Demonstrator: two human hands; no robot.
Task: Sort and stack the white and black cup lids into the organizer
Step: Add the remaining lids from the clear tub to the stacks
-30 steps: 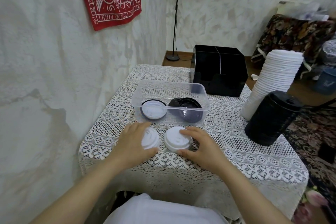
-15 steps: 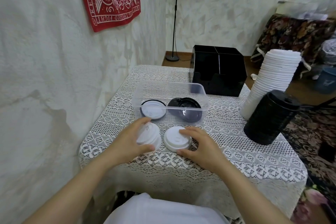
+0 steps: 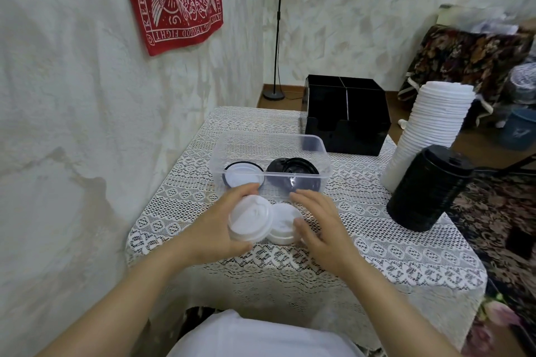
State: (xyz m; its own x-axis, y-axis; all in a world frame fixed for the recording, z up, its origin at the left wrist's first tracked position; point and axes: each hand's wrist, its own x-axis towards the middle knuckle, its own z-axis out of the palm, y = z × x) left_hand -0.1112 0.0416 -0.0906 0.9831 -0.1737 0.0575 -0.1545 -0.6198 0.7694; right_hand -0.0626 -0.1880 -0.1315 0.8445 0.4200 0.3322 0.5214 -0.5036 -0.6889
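Observation:
My left hand (image 3: 216, 229) grips a white lid (image 3: 251, 219) and holds it tilted above the table, partly over a second white lid (image 3: 284, 224) lying on the lace cloth. My right hand (image 3: 322, 226) holds that second lid by its right edge, thumb on the rim. Behind them, a clear plastic tub (image 3: 269, 138) contains a white lid inside a black one (image 3: 242, 177) and black lids (image 3: 294, 172). The black organizer (image 3: 346, 130) stands at the table's far end. A tall stack of white lids (image 3: 429, 130) and a stack of black lids (image 3: 426, 188) stand at the right.
The lace-covered table (image 3: 377, 258) stands against the white wall on the left. Its near edge lies just below my wrists. A dark patterned rug (image 3: 499, 211) and a floral-covered seat (image 3: 464, 58) lie to the right; a lamp pole (image 3: 279, 26) stands behind.
My left hand has lifted its white lid off the cloth and moved it right, over the other white lid. My right hand stayed on the second lid.

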